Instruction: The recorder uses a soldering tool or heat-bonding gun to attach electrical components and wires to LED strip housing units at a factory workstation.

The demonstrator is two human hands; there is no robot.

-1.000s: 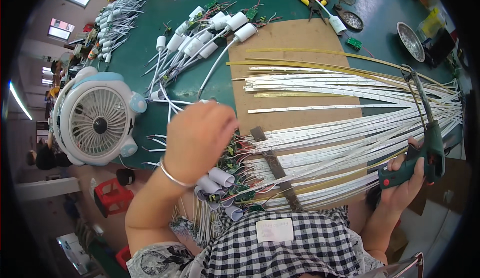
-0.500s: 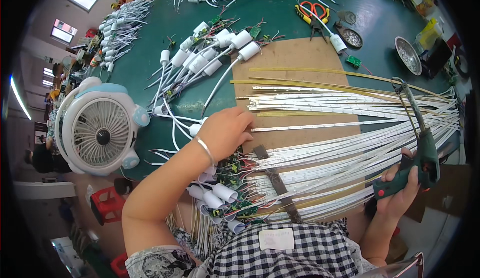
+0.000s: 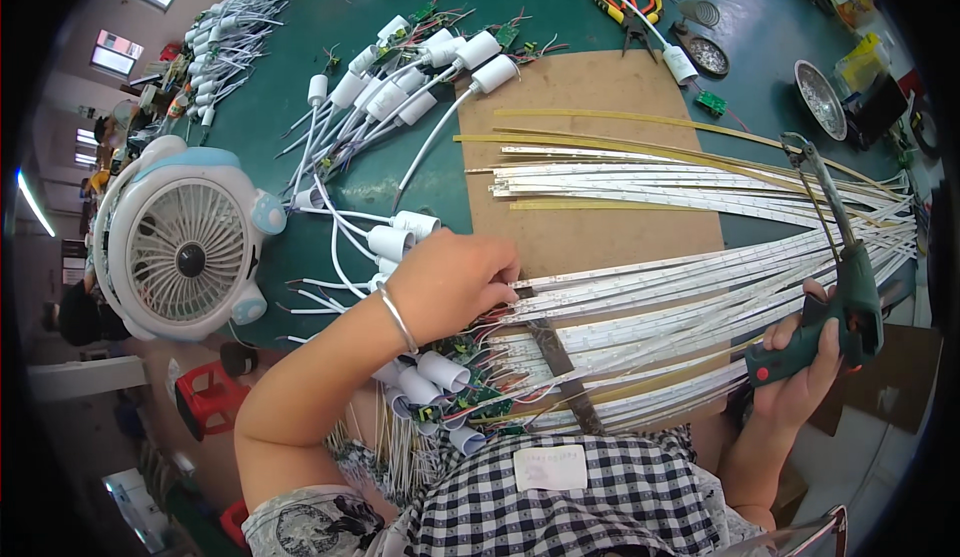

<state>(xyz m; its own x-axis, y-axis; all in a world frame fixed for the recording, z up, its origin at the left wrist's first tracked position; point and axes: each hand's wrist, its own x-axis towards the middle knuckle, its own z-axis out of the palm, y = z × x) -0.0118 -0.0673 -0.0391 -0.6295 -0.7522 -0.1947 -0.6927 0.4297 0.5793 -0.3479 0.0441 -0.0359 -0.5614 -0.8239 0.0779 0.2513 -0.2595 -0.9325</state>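
My left hand (image 3: 460, 282) pinches the near-left end of a thin white LED strip (image 3: 600, 272) between thumb and fingers, at the upper edge of the lower strip bundle. My right hand (image 3: 803, 362) is wrapped round the handle of a green soldering gun (image 3: 852, 307), its tip pointing up and away over the strips. The lower strips run across a dark flat bar (image 3: 560, 362). At their left ends are red wires, green circuit boards (image 3: 485, 397) and white lamp caps (image 3: 443, 371). A second group of white and yellow strips (image 3: 640, 183) lies farther off on brown cardboard (image 3: 590, 82).
More white caps with cables (image 3: 410, 82) lie beyond my left hand. A white-and-blue fan (image 3: 190, 257) stands at the left. Orange-handled pliers (image 3: 628, 12), a small dark dish (image 3: 708, 55) and a metal bowl (image 3: 820, 105) sit at the far right.
My left hand has drawn the single strip toward me, from the middle of the cardboard to the lower bundle. My right hand still holds the soldering gun in nearly the same place.
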